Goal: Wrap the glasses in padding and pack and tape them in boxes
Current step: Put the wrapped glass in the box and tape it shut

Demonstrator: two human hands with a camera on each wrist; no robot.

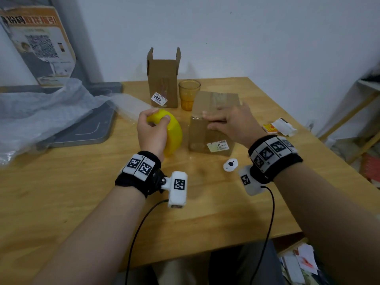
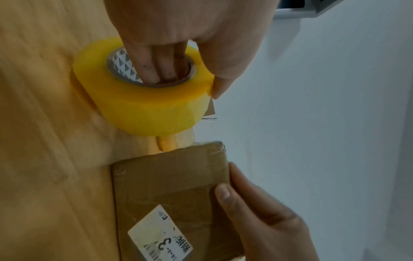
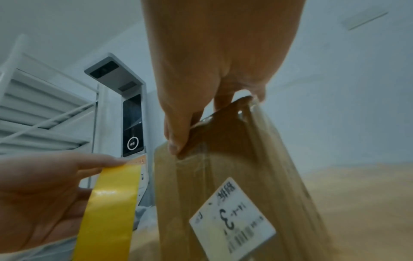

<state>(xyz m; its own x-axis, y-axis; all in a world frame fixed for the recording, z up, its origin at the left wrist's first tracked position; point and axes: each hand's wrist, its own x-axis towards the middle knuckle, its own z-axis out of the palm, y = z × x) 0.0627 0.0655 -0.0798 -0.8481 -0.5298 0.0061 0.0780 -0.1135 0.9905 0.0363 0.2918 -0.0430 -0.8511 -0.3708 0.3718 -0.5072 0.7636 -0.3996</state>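
- Head view: left hand [image 1: 153,130] gripped yellow tape roll [image 1: 173,132], fingers thru the core, thumb on outer rim; roll stood on edge, near left side of the closed box.
- Right hand [image 1: 230,122] lay on top of closed cardboard box [image 1: 209,130] w/ fingers straight & flat, thumb down the near face. Not curled round it.
- Closed box sat mid-table, clear tape across top, white label w/ a "3" on near face.
- Open cardboard box [image 1: 163,83] stood upright at far edge of wooden table [image 1: 82,192], flaps up, white label low on its front.
- Amber glass [image 1: 188,94] upright between open box & closed box, just beside both, unwrapped.
- Bubble wrap [image 1: 47,112] heaped at left, draped over a grey tray [image 1: 86,128].
- Small white round item [image 1: 230,164] on table near right wrist; white & orange bits [image 1: 279,126] at right edge, too small to tell.
- Left wrist view: fingers [image 2: 154,67] inside roll's printed core, thumb against outer wrap; roll close to the box corner, contact w/ table not clear.
- Right wrist view: thumb pressed on box's top edge, other fingers over the top; tape roll held just beside box on the left.
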